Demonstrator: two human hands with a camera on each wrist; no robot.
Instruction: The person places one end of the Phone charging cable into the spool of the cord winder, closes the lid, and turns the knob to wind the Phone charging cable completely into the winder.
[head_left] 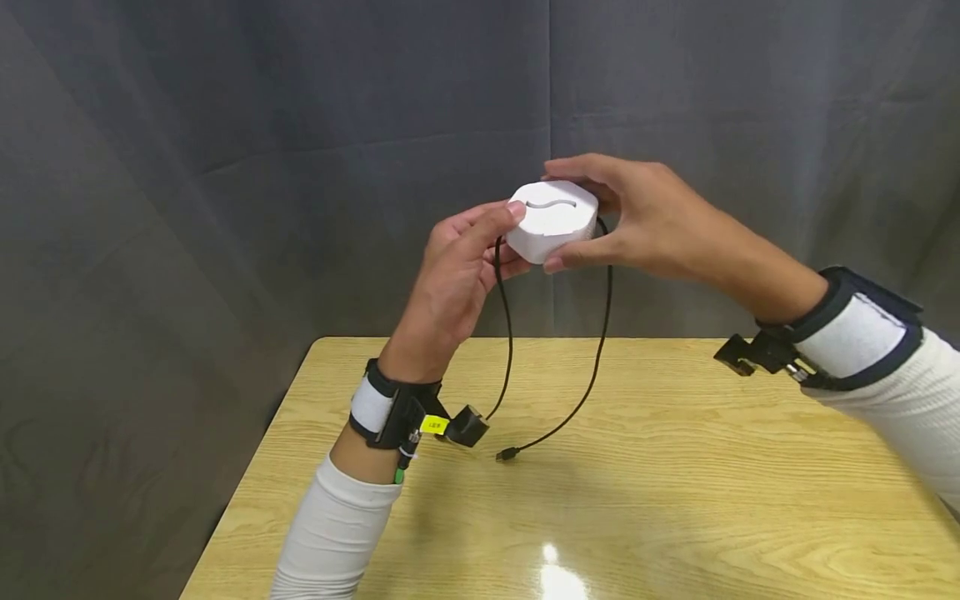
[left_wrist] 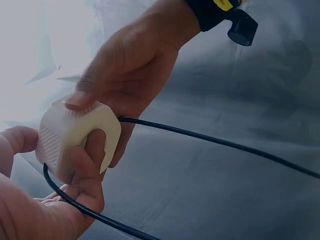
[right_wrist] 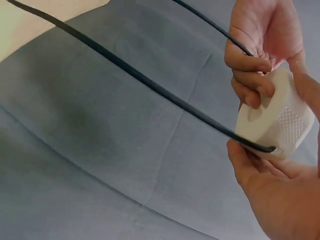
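White puck-shaped device [head_left: 553,218] held up in the air between both hands, well above the wooden table [head_left: 675,467]. Rounded-square body, S-shaped groove on top face, fine dimpled mesh on the side walls (visible in both wrist views).

Left hand [head_left: 457,279]: fingers curled around the device's near-left side, thumb tip on the top edge, the other fingers wrapped underneath. Firm grip, not open. Left wrist view shows a finger pressed flat on the lower side wall.

Right hand [head_left: 645,221]: grips the device from the far-right side, fingers arched over the back edge, thumb under the near bottom corner. Also closed around it, pinch-style.

Black cable [head_left: 592,367] leaves the device from the underside between the two hands, runs in a loop hanging below the hands. One strand passes just beside the left palm and drops down behind the left wrist; the other strand curves down from below the right thumb and ends in a small plug [head_left: 507,455] that lies on the table, near the left wrist. In the left wrist view one strand runs under the left fingers; cannot tell if they pinch it too.

Both forearms in white sleeves with wrist-strap camera mounts. Grey cloth backdrop [head_left: 300,167] behind the hands.
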